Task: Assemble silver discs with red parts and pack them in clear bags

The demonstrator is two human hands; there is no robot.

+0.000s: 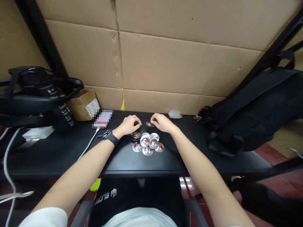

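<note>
This looks like a makeshift workstation in a storeroom or small workshop rather than a furnished office. A narrow black desk (59, 154) stands against a wall lined with stapled sheets of plain cardboard (180, 60), and black metal frame bars (40, 34) slant up at either side. The clutter fits that: a small taped shipping box (84, 104), a white charging cable (88, 145), a black strapped headset (38, 86) on the left and a black backpack (255, 110) slumped on the right, above a reddish tiled floor (267, 151).
</note>
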